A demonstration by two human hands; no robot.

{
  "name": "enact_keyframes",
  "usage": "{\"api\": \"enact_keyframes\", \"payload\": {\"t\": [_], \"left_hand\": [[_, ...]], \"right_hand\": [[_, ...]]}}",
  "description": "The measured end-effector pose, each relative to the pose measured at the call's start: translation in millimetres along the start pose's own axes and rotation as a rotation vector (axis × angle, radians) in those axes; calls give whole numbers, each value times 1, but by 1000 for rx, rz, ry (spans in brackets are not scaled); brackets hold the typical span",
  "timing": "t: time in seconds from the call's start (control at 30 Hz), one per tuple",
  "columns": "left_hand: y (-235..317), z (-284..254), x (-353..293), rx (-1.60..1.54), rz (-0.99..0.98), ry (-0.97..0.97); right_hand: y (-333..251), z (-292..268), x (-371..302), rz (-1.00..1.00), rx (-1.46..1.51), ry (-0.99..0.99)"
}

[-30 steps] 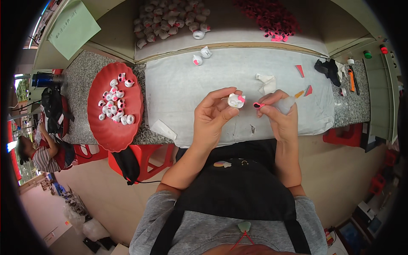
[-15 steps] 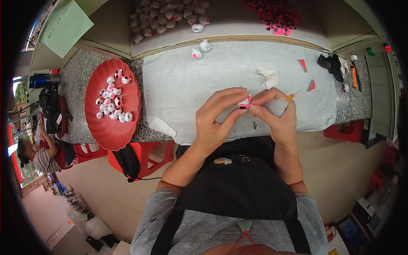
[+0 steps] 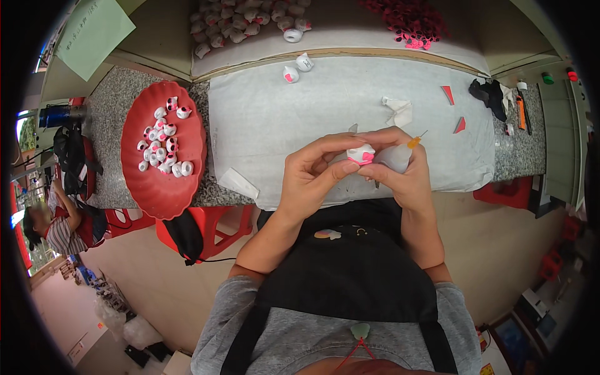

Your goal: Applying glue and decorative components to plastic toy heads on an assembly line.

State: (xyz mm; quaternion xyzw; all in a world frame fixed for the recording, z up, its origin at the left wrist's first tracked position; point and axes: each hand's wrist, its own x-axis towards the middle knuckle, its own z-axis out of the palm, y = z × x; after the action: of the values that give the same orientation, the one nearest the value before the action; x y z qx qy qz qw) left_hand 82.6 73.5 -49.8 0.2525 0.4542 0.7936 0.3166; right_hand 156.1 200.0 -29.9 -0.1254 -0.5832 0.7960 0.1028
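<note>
Between the fingertips of both hands is a small white cat-head figurine (image 3: 360,153) with pink parts on it. My left hand (image 3: 312,175) pinches it from the left. My right hand (image 3: 409,180) steadies it from the right, and also keeps a translucent squeeze bottle (image 3: 395,158) with an orange-based needle tip (image 3: 414,142) tucked in its grip. A thin greyish piece (image 3: 354,128) pokes out above the fingers; I cannot make out its kind. Two similar white heads (image 3: 291,74) stand farther off on the white sheet (image 3: 262,119).
On the left a red scalloped tray (image 3: 140,181) carries several finished-looking heads. A shelf at the back bears a pile of white heads (image 3: 240,22) and pink pieces (image 3: 415,28). Crumpled paper (image 3: 398,111), red scraps (image 3: 447,95), a black cloth (image 3: 489,97) and an orange-handled tool (image 3: 520,112) lie rightward.
The figurine has been turned between my fingers, so more of its white top and a pink part show. Both hands have shifted slightly left, and the needle tip with them.
</note>
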Motion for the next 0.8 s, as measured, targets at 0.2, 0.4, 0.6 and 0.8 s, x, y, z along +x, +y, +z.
{"api": "enact_keyframes", "payload": {"t": [0.2,0.4,0.6,0.8], "left_hand": [[1,0,2,6,-3,-42],[1,4,1,12,-5,-18],[1,4,-1,12,-40,1],[-5,5,-3,51,0,41]], "right_hand": [[10,-6,-3,-101,3,29],[8,-3,-5,-80,33,38],[9,-6,-5,-44,24,53],[4,-4,-4,-12,8,38]]}}
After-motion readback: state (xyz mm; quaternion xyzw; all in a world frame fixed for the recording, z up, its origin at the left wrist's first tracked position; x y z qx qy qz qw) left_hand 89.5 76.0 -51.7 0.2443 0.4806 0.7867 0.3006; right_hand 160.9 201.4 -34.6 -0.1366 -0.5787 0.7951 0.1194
